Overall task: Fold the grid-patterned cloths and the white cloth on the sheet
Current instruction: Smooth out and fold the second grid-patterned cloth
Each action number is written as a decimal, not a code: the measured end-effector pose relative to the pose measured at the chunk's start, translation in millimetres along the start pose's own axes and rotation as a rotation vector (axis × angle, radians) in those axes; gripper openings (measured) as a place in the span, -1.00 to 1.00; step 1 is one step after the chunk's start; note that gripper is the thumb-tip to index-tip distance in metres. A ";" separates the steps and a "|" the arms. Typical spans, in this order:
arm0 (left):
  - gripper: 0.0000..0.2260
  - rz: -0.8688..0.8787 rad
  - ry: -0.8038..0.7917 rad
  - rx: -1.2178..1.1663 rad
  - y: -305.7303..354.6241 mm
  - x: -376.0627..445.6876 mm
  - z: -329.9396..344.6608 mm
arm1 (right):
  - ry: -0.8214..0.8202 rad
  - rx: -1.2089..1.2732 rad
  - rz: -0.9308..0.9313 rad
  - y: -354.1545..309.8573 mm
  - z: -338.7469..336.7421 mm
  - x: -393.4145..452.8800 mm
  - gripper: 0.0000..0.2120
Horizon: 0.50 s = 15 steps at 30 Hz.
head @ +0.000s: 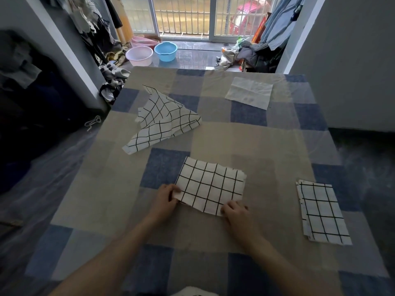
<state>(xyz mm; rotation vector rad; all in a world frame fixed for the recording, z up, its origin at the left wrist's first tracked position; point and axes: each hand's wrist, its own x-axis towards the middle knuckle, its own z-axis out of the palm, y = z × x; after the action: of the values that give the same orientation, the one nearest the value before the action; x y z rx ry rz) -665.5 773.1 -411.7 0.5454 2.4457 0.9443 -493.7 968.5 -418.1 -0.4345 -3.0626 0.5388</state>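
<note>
Leftmost, a crumpled grid-patterned cloth lies loose on the blue-and-beige checked sheet. Next, the left hand pinches the near-left corner of a flat white cloth with black grid lines at centre. Its near-right corner is pinched by the right hand. Farther back, right of centre, a plain white cloth lies flat. At far right, a folded grid cloth rests near the sheet's edge.

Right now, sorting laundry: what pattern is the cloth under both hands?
White with a black grid, the cloth; head view.
</note>
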 end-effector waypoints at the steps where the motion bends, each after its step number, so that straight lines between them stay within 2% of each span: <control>1: -0.75 0.062 0.002 0.131 -2.3 -3.9 -3.5 | -0.011 0.001 0.014 1.7 3.9 -4.4 -0.86; 3: -0.79 0.234 0.065 0.377 -4.2 -8.3 -9.1 | 0.005 0.006 0.043 3.8 2.5 -8.2 -0.87; 5: -0.76 0.364 0.065 0.505 -4.4 -9.4 -7.1 | 0.023 -0.007 0.072 5.5 -2.4 -7.9 -0.83; 10: -0.61 0.477 0.043 0.545 -2.0 0.6 8.3 | 0.084 -0.005 0.135 14.4 -6.3 -5.0 -0.80; 15: -0.48 0.559 -0.025 0.641 0.4 1.4 7.2 | 0.110 -0.002 0.109 13.9 -2.6 -10.9 -0.76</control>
<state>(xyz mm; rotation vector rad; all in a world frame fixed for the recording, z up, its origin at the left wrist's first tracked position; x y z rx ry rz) -662.7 777.8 -416.6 1.4996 2.5944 0.2903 -479.3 978.9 -419.8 -0.6131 -2.9477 0.4960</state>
